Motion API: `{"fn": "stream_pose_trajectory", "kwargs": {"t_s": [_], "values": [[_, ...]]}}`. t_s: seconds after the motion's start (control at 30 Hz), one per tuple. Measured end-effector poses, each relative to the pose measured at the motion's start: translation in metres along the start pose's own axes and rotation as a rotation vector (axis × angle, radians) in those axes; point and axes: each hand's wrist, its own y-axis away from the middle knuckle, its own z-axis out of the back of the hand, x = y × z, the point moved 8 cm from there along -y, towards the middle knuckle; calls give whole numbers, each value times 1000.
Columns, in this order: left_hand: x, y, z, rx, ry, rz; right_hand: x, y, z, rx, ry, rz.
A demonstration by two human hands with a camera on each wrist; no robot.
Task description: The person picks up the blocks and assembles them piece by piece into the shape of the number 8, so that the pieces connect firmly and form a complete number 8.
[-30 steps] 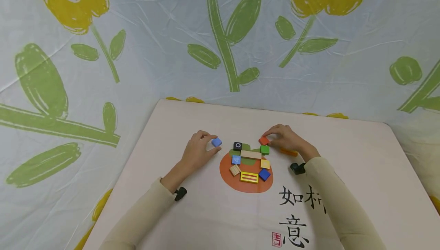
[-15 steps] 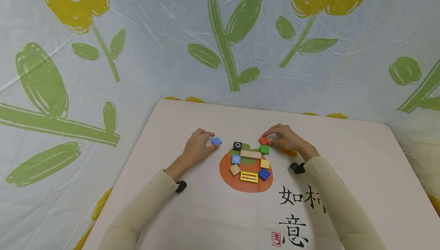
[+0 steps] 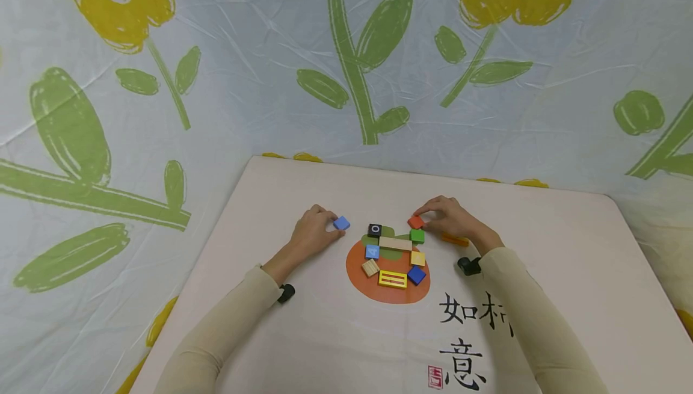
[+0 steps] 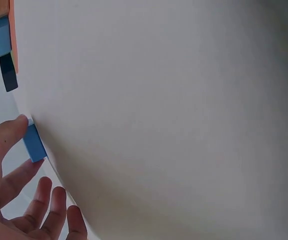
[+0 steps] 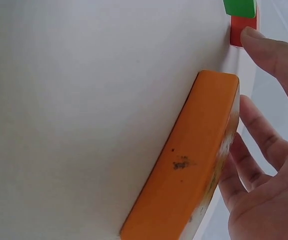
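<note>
My left hand (image 3: 314, 230) pinches a light blue square block (image 3: 341, 223) between thumb and index finger, left of a group of blocks. In the left wrist view that blue block (image 4: 35, 143) has the thumb at one end and a fingertip at the other, the remaining fingers spread apart. Across the group, my right hand (image 3: 450, 216) pinches a red block (image 3: 415, 222) just behind the green block (image 3: 417, 236). An orange block (image 5: 184, 160) lies beneath the right palm, large in the right wrist view. There the thumb covers part of the red block (image 5: 243, 31).
Several blocks form a ring over a printed orange fruit (image 3: 360, 286): a black one (image 3: 375, 230), a plain wooden bar (image 3: 395, 243), a yellow bar (image 3: 392, 280) and a dark blue one (image 3: 416, 275) among them. Black characters (image 3: 460, 310) are printed at the front right.
My left wrist has shifted slightly forward, and its thumb sits a little nearer the blue block, which stays in nearly the same spot. The right hand and red block look unmoved.
</note>
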Motion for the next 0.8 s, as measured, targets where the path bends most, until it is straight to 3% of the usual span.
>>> {"fn": "stream_pose_trajectory", "kwargs": {"t_s": [0.4, 0.63, 0.8], "values": [[-7, -11, 0, 44, 21, -57, 1, 0, 0, -16, -19, 22], [-14, -25, -9, 163, 79, -99, 0, 0, 0, -18, -10, 23], [-21, -39, -16, 225, 72, -146, 0, 1, 0, -15, -13, 15]]}}
